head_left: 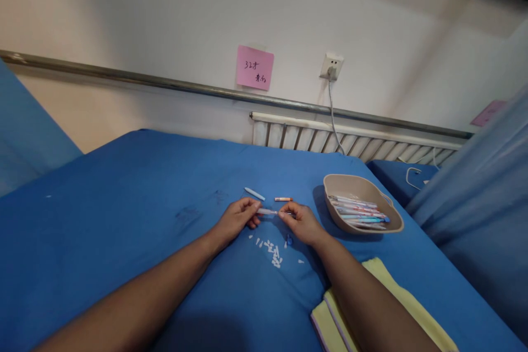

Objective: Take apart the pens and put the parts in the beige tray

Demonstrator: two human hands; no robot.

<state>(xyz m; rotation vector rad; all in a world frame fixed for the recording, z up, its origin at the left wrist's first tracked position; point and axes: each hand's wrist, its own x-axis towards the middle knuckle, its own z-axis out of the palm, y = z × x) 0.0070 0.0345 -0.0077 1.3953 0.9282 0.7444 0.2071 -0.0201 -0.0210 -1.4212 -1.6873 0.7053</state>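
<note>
Between both hands lies a slim pale pen (267, 211), held level above the blue cloth. My left hand (240, 214) is closed round its left end. At the other end, the fingertips of my right hand (300, 222) pinch the pen near a thin section; the exact part is too small to make out. Just beyond the hands, a light blue pen barrel (254, 193) and a short orange-and-white piece (283, 199) rest on the cloth. Several small white pieces (273, 253) are scattered on the near side, with a small dark blue piece (289, 240) beside them.
A beige basket (396, 223) with several pens (358, 212) stands to the right. A folded yellow towel (379, 272) lies partly under my right forearm. The blue cloth (124, 203) covers the table up to the wall, where a radiator (289, 136) and plugged-in cable (332, 110) are.
</note>
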